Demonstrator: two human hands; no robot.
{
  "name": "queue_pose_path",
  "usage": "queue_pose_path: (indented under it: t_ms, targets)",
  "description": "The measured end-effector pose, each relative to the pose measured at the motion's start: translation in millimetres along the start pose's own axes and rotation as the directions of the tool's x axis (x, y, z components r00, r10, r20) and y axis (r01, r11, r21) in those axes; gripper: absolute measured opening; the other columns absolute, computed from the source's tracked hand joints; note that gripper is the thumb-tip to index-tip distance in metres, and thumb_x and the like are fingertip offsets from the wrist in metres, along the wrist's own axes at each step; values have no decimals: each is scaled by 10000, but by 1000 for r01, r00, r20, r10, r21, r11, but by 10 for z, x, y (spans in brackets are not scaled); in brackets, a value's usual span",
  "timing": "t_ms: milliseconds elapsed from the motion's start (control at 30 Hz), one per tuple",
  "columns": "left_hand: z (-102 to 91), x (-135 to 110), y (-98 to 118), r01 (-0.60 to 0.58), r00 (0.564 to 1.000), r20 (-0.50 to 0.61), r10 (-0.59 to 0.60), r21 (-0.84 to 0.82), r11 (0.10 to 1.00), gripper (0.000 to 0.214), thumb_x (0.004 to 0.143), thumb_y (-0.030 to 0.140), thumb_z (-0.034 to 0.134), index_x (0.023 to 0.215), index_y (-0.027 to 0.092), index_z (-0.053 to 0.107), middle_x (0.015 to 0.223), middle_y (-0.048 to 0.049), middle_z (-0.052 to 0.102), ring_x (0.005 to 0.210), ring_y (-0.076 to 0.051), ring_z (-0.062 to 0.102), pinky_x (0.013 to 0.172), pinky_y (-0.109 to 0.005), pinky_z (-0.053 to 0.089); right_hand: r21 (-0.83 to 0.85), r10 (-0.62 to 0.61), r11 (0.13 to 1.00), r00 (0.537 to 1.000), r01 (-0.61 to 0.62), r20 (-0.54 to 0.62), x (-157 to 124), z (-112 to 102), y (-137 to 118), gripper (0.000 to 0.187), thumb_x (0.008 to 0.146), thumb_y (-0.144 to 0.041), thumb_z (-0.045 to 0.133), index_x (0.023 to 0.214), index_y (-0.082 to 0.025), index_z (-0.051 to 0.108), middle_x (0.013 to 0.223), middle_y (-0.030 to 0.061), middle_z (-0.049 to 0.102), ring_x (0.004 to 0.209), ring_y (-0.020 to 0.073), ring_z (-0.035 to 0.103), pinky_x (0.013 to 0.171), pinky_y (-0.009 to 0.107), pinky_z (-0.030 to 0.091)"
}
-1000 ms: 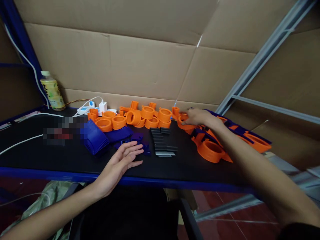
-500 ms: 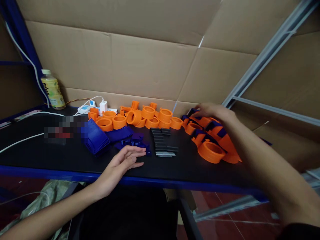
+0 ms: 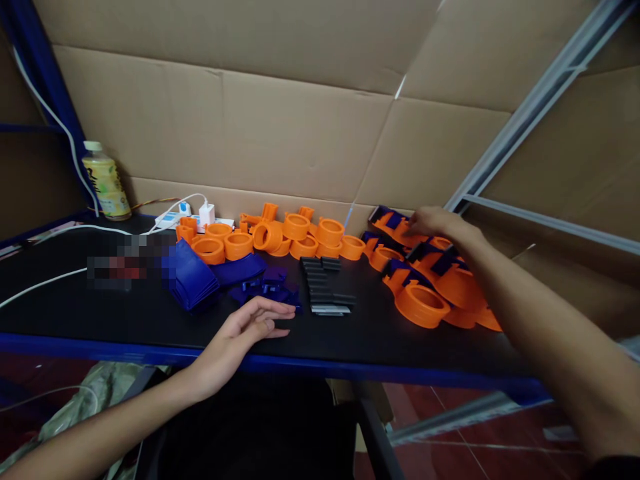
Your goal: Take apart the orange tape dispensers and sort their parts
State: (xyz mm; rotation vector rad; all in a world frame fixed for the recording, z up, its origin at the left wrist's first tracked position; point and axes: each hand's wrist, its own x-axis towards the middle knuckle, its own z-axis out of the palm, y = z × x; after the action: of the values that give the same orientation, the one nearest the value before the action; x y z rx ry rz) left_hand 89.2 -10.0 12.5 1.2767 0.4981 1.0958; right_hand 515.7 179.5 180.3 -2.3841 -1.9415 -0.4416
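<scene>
Head view: right hand (image 3: 434,220) is reaching across the black table (image 3: 100,313), fingers resting on the far end of a pile of orange-and-blue assemblies (image 3: 440,273) at the table's right side; whether they are gripping a piece, cannot tell. Left hand (image 3: 245,328) is lying near the front edge, fingers loosely spread, holding nothing, just short of small blue parts (image 3: 270,287). Black strips (image 3: 325,287) are sitting beside those. Orange rings (image 3: 280,240) are lining the back, a bottle (image 3: 104,181) standing far left.
</scene>
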Motion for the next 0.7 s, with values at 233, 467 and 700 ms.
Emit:
queue_pose_path:
  t_ms: [233, 467, 700]
  targets:
    - [-8, 6, 1, 15, 999, 39, -12, -76, 997, 280, 963, 291, 586, 1222, 211, 658, 1366, -146, 629, 1330, -344, 527, 1089, -534, 438, -54, -82, 996, 950, 69, -300, -795, -467, -430, 551, 969, -552, 426, 1016, -79, 704, 943, 200, 691, 927, 250, 631, 669, 358, 291]
    - [-47, 2, -34, -15, 999, 37, 26, -277, 961, 530, 875, 367, 702, 1372, 262, 550, 1478, -147, 543, 1385, -366, 467, 1096, -572, 405, -113, -620, 711, 544, 694, -565, -2497, -265, -1554, 331, 938, -423, 586, 709, -185, 609, 672, 38, 620, 616, 150, 529, 606, 302, 332]
    - [26, -32, 63, 51, 993, -74, -90, -423, 905, 402, 917, 385, 624, 1272, 196, 609, 1366, -157, 638, 1223, -359, 620, 1040, -550, 469, 22, -683, 304, 234, 953, -692, -3030, 0, -2077, 313, 930, -454, 636, 764, -190, 653, 678, 12, 639, 671, 152, 588, 666, 316, 499]
